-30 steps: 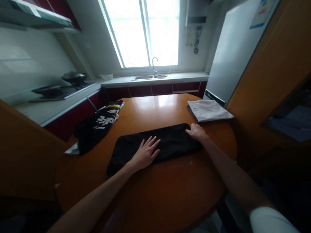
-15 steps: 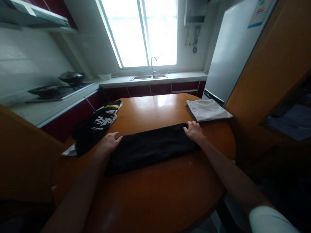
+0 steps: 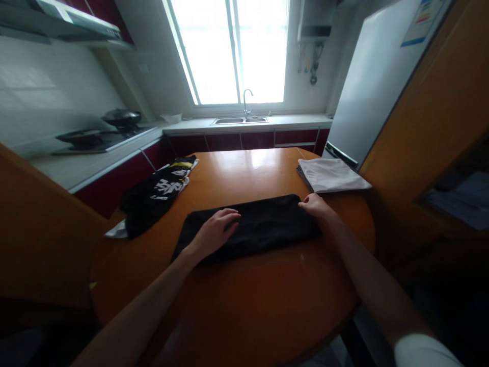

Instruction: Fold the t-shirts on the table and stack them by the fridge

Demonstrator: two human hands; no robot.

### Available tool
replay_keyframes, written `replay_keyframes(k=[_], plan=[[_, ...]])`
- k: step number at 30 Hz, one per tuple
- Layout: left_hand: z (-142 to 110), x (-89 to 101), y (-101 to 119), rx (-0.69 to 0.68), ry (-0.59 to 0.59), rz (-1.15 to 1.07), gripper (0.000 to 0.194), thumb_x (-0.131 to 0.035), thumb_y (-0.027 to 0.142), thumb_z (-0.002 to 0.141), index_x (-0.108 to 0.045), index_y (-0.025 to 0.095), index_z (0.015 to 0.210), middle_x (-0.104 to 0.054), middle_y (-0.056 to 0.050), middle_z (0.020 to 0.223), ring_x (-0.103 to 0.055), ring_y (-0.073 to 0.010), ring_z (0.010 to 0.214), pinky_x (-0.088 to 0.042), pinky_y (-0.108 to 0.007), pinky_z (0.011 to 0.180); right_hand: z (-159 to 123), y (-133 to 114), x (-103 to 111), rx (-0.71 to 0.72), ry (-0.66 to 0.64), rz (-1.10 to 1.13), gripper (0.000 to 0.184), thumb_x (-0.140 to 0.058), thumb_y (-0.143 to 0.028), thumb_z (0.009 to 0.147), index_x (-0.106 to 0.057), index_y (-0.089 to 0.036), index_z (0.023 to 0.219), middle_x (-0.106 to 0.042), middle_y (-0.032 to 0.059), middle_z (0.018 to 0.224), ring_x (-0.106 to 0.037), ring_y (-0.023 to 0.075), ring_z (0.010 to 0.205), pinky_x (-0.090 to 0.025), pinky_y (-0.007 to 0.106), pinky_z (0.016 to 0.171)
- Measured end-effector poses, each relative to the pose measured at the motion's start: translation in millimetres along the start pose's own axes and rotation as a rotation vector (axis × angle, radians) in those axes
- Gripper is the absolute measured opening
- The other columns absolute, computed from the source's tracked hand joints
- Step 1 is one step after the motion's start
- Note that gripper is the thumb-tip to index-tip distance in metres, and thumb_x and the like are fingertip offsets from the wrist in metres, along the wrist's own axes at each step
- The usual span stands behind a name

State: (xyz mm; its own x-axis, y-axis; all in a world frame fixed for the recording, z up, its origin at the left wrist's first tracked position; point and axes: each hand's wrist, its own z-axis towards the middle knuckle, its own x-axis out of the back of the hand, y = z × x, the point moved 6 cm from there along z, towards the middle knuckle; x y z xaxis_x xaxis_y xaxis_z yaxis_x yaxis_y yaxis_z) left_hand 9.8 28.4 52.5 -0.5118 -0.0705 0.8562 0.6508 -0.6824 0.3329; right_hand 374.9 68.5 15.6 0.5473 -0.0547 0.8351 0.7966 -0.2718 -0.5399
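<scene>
A black garment [image 3: 263, 224], folded into a long strip, lies across the wooden table [image 3: 244, 306] in front of me. My left hand [image 3: 218, 230] is over its left half, thumb and fingers apart, holding nothing; whether it touches the fabric I cannot tell. At the strip's far right corner, my right hand [image 3: 316, 206] pinches the edge between thumb and fingers. The garment's lower left part is partly hidden by my left wrist.
A black shirt with white lettering [image 3: 164, 188] lies at the table's left edge. Folded light cloth [image 3: 332, 174] sits at the back right, near the fridge [image 3: 378, 76]. Beyond are a counter with a sink [image 3: 239, 121] and a stove with pans [image 3: 122, 118].
My left hand has moved right from the garment's far left corner to over its left half. My right hand stays at the right corner, its fingers now closed on the edge. The view has shifted slightly.
</scene>
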Motion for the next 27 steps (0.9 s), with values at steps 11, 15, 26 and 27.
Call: replay_keyframes(k=[11,15,26,27], plan=[[-1,-10.5,21,-0.120,-0.043,-0.130,0.024,-0.056,0.028,0.099,-0.071,0.022,0.117,-0.069,-0.008,0.120,-0.065,-0.0229,0.110,-0.053,-0.039,0.099,-19,-11,-3,-0.009,-0.285,0.396,0.011,-0.069,-0.022,0.079,-0.071,-0.012,0.081,-0.068,0.0038,0.067,-0.058,0.0130,0.059,-0.039,0.019,0.049],[-1,-13.8,28,-0.111,-0.030,-0.169,0.024,-0.056,0.027,0.099,-0.071,0.022,0.117,-0.070,-0.009,0.118,-0.066,-0.0226,0.109,-0.053,-0.038,0.098,-28,-18,-2,0.071,-0.432,0.564,0.037,-0.067,-0.019,0.077,-0.069,-0.019,0.114,-0.071,0.0020,0.087,-0.057,0.0100,0.062,-0.040,0.017,0.050],[-4,-21.4,55,-0.091,-0.112,-0.434,0.046,-0.051,0.034,0.104,-0.049,0.028,0.149,-0.059,-0.009,0.142,-0.058,-0.0233,0.127,-0.045,-0.041,0.111,-52,-73,-15,0.295,-0.310,0.826,0.054,-0.078,-0.032,0.070,-0.067,-0.015,0.121,-0.067,0.0010,0.081,-0.059,0.0136,0.070,-0.043,0.023,0.058],[-4,-22.4,57,-0.091,-0.118,-0.474,0.048,-0.050,0.034,0.104,-0.046,0.029,0.151,-0.057,-0.009,0.144,-0.058,-0.0228,0.126,-0.046,-0.041,0.110,-56,-81,-18,0.332,-0.272,0.835,0.055,-0.077,-0.033,0.070,-0.067,-0.014,0.120,-0.066,0.0000,0.079,-0.057,0.0133,0.069,-0.043,0.024,0.059]])
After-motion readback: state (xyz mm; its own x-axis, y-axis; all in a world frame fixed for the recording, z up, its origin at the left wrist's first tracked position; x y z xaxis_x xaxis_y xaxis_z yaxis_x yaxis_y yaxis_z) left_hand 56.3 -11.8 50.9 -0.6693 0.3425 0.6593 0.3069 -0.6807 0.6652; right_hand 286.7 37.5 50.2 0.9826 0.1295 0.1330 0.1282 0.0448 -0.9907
